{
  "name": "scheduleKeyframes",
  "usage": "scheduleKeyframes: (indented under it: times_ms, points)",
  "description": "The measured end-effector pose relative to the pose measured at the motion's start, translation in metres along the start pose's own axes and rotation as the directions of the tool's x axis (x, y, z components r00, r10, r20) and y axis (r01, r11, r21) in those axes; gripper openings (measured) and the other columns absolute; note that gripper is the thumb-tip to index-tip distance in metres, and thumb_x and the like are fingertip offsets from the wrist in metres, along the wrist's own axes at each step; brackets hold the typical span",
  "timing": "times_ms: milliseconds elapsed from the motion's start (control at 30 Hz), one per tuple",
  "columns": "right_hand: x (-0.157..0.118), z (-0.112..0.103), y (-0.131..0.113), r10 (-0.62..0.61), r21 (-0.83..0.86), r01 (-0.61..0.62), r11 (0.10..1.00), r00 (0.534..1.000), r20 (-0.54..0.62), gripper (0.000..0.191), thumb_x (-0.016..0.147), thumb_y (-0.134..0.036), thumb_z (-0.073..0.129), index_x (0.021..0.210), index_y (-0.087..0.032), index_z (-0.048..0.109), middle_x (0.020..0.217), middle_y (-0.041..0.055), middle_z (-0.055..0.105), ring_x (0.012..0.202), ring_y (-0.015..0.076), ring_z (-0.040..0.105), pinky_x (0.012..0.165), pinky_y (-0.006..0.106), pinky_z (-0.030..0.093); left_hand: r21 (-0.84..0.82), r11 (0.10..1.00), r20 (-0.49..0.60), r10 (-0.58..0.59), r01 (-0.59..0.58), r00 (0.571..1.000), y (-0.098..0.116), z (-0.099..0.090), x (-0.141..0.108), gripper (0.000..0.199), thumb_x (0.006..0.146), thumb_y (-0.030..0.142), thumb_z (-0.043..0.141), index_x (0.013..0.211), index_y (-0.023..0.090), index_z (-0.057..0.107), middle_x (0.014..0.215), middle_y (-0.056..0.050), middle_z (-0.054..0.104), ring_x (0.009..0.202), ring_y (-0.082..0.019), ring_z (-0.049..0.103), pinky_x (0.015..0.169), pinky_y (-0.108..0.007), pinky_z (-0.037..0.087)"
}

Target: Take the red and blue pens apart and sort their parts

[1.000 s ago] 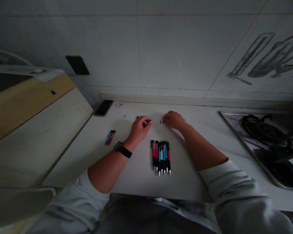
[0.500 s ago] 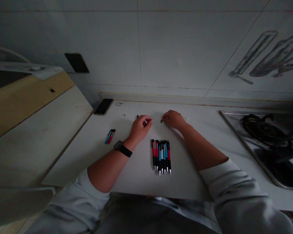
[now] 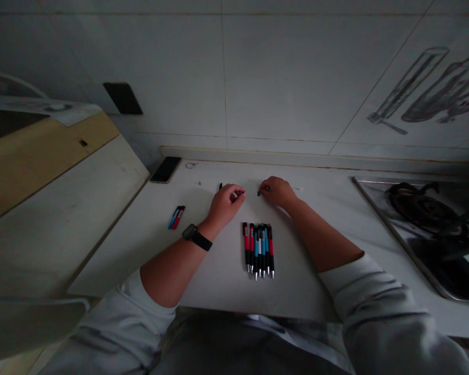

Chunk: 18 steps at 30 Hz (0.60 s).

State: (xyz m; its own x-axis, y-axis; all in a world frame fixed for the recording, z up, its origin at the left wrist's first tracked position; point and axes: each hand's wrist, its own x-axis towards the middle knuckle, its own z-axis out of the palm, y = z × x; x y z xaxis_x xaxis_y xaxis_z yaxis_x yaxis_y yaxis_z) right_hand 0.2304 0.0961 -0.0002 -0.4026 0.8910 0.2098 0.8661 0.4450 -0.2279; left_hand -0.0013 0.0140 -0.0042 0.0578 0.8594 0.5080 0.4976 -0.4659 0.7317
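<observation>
My left hand [image 3: 227, 203], with a watch [image 3: 196, 237] on its wrist, is closed in a pinch over the counter; a thin dark bit shows at its fingertips, too small to name. Facing it, my right hand [image 3: 278, 190] has its fingers pressed together at the counter surface. A tiny dark piece [image 3: 258, 193] sits right at those fingertips; whether they grip it is unclear. Behind my left hand, a black piece [image 3: 220, 186] pokes out. Nearer my body, several red, blue and white pens [image 3: 258, 251] lie side by side, metal tips towards me.
Blue [image 3: 174, 217] and red [image 3: 179, 217] pen parts lie on the left. A phone [image 3: 166, 170], a thin loop [image 3: 191, 165] and a small metal bit [image 3: 199, 183] are further back. On the right is a gas stove [image 3: 418, 219]; a tiled wall [image 3: 277, 78] rises behind the counter.
My left hand has shifted very slightly to the right. Otherwise the hands and the pens stay as they were; the view has tilted a little.
</observation>
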Motion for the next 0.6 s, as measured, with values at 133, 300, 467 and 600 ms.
scheduleKeyframes:
  times_ms: [133, 300, 467, 600]
  points:
    - [0.000, 0.000, -0.002, 0.004, -0.004, -0.004, 1.000, 1.000, 0.001, 0.018, 0.089, -0.021, 0.065, 0.098, -0.023, 0.081, 0.104, 0.0097, 0.075, 0.096, 0.0246, 0.066, 0.084, 0.034, 0.047, -0.006, 1.000, 0.040, -0.010, 0.010, 0.999, -0.001, 0.001, 0.000, 0.009, 0.092, 0.022, 0.072, 0.100, 0.021, 0.072, 0.096, -0.003, 0.073, 0.074, -0.013, 0.063, 0.072, -0.029, 0.053]
    - [-0.007, -0.006, -0.001, 0.023, 0.051, -0.019, 0.998, 0.997, -0.079, 0.015, 0.091, -0.022, 0.066, 0.098, -0.022, 0.080, 0.102, 0.0099, 0.074, 0.093, 0.0232, 0.065, 0.085, 0.034, 0.047, -0.046, 0.998, 0.080, -0.049, 0.053, 0.996, 0.000, 0.000, -0.002, 0.019, 0.089, 0.021, 0.077, 0.106, 0.020, 0.071, 0.095, -0.002, 0.073, 0.074, -0.013, 0.065, 0.071, -0.028, 0.053]
    - [-0.039, -0.022, -0.014, -0.040, 0.190, 0.078, 0.979, 0.979, -0.198, 0.015, 0.096, -0.025, 0.062, 0.096, -0.021, 0.077, 0.095, 0.0085, 0.073, 0.087, 0.0211, 0.064, 0.083, 0.033, 0.047, -0.057, 0.998, 0.171, 0.017, -0.007, 0.985, 0.005, 0.000, -0.005, 0.031, 0.085, 0.021, 0.082, 0.113, 0.022, 0.068, 0.094, -0.001, 0.072, 0.079, -0.014, 0.067, 0.074, -0.029, 0.055]
    - [-0.067, -0.025, -0.038, -0.141, 0.361, 0.181, 0.915, 0.981, -0.135, 0.023, 0.101, -0.035, 0.058, 0.097, -0.020, 0.076, 0.094, 0.0072, 0.073, 0.081, 0.0180, 0.063, 0.077, 0.030, 0.047, -0.009, 0.985, 0.213, 0.168, -0.170, 0.963, 0.015, -0.003, -0.008, 0.037, 0.085, 0.018, 0.082, 0.118, 0.023, 0.067, 0.097, -0.003, 0.072, 0.088, -0.017, 0.069, 0.081, -0.033, 0.057]
